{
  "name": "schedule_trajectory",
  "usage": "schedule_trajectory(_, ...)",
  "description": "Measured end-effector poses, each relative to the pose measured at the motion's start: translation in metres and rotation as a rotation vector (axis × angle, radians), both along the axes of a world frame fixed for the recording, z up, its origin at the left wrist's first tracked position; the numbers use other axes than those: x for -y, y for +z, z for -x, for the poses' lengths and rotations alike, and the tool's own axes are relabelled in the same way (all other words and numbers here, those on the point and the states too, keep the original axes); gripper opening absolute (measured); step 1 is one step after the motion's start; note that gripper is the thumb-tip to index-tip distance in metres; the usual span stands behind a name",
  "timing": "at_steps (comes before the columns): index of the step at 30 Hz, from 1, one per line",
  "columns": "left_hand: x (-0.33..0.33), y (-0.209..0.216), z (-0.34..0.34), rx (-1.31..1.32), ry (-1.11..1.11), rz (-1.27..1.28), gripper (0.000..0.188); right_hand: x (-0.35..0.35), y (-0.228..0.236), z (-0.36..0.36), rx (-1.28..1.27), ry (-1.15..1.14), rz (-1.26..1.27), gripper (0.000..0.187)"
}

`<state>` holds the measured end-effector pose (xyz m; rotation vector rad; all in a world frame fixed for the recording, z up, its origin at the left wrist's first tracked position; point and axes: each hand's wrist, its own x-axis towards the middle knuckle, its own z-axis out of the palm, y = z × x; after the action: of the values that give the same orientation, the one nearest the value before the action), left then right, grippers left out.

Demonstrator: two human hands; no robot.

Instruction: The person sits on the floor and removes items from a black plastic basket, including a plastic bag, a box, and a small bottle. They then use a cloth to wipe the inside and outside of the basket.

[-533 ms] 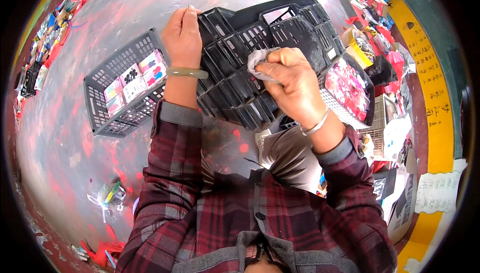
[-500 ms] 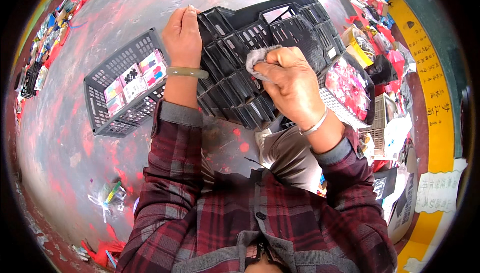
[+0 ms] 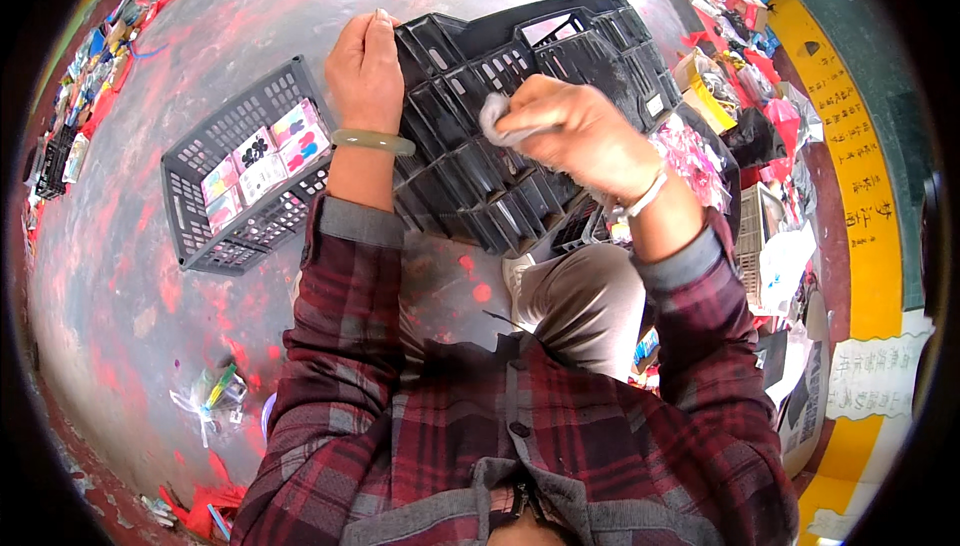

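A black plastic crate (image 3: 480, 181) is tilted up in front of me, its ribbed side facing me. My left hand (image 3: 365, 61) grips its upper left edge, fingers wrapped behind the rim and thumb pointing up; a pale green bangle circles that wrist. Over the crate's middle, my right hand (image 3: 585, 136) is closed on a grey cloth (image 3: 494, 118), which bunches out past the fingertips against or just above the ribs. Whether the cloth touches the plastic I cannot tell. A silvery bangle is on the right wrist.
Left of the crate, a grey basket (image 3: 190, 236) on the floor holds several small printed packs (image 3: 262, 161). Another container with pink packets (image 3: 690, 158) stands at the right. Heaped goods line the right wall, beside a light basket (image 3: 748, 246). A clear plastic bag (image 3: 215, 396) lies lower left.
My right hand has shifted slightly left with the cloth, and its wrist has turned. The left hand keeps its hold on the crate, which has barely moved.
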<state>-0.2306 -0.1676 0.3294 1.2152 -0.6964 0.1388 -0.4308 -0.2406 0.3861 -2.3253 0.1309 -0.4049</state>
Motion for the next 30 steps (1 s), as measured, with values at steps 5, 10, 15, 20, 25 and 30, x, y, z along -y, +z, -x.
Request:
schedule_trajectory(5,-0.002,-0.002,-0.005,-0.016,-0.004,-0.026,0.022,0.002,0.014,0.043,0.082,-0.147,-0.385,0.029)
schedule_trajectory(10,0.001,-0.002,-0.006,-0.114,-0.066,0.041,0.022,-0.032,0.0,0.058,0.061,-0.197,0.325,0.04)
schedule_trajectory(15,-0.003,-0.001,-0.002,-0.02,-0.003,0.012,0.021,-0.06,-0.019,0.041,0.079,-0.269,0.573,0.032)
schedule_trajectory(20,0.001,-0.005,-0.012,-0.059,-0.01,0.019,0.021,-0.066,-0.019,0.033,0.083,-0.325,0.576,0.03)
schedule_trajectory(25,0.0,-0.003,-0.004,-0.034,-0.038,-0.003,0.022,-0.04,-0.002,0.037,-0.05,-0.111,0.366,0.023)
schedule_trajectory(30,-0.001,-0.003,0.0,-0.059,-0.049,0.015,0.023,-0.05,0.021,0.032,0.088,-0.249,-0.164,0.03)
